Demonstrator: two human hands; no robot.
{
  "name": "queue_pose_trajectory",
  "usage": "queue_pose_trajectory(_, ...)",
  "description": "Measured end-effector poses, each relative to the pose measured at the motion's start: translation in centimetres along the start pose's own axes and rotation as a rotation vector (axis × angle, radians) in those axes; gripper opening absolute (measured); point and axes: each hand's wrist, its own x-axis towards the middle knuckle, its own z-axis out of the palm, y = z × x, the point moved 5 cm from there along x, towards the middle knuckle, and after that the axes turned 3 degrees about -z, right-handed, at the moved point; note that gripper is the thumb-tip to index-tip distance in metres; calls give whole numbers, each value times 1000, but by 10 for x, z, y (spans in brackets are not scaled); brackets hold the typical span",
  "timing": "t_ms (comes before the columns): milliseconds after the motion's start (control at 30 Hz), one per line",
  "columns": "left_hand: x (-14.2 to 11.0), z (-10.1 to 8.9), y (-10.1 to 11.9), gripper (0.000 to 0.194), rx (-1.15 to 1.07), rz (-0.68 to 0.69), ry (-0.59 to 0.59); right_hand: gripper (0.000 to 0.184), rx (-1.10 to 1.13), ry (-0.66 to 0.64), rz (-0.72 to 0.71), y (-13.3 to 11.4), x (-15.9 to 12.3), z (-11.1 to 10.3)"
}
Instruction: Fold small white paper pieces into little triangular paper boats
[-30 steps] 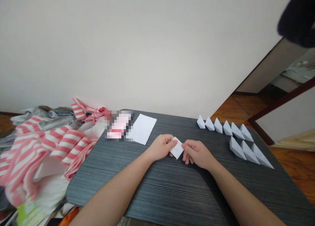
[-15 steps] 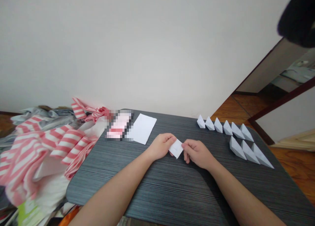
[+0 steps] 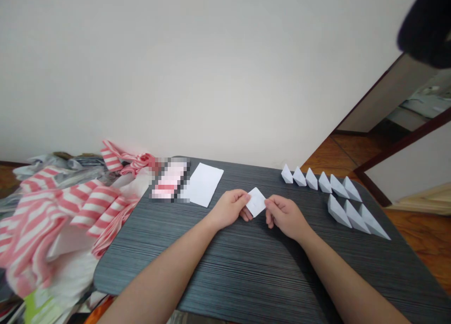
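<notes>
My left hand point(image 3: 229, 209) and my right hand point(image 3: 284, 216) pinch opposite corners of a small folded white paper square point(image 3: 256, 202), held just above the dark grey wood-grain table point(image 3: 246, 263). To the left of my left hand lies a flat white paper sheet point(image 3: 202, 185). Folded pale paper wedges stand in a row point(image 3: 324, 183) along the far right of the table, with a shorter row point(image 3: 356, 218) in front of it. Neither hand touches these.
A heap of pink-and-white striped fabric and plastic point(image 3: 70, 211) spills against the table's left edge. A pixelated patch point(image 3: 169, 179) hides something at the far edge. A wall point(image 3: 176, 70) rises behind, wooden floor point(image 3: 347, 157) shows right, and a dark blurred object point(image 3: 426, 23) intrudes top right.
The small paper square has turned between my fingers and now sits as a diamond, slightly higher. My hands have drawn a little farther apart.
</notes>
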Motion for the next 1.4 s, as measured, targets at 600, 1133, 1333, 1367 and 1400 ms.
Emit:
queue_pose_trajectory(600, 0, -1, -3, 41, 32, 28, -14, 19, 152, 2, -85, 6, 3, 1)
queue_pose_trajectory(1133, -1, 3, 0, 41, 35, -17, -93, 16, -189, 103, -252, -11, 3, -7)
queue_pose_trajectory(1333, -3, 8, 4, 43, 64, -7, -102, 18, -226, 184, -184, -13, 1, -9)
queue_pose_trajectory(1367, -4, 9, 5, 41, 79, 10, -106, 19, -215, 191, -171, -13, 1, -9)
queue_pose_trajectory(1400, -4, 9, 6, 39, 99, 25, -111, 19, -203, 192, -160, -12, 1, -9)
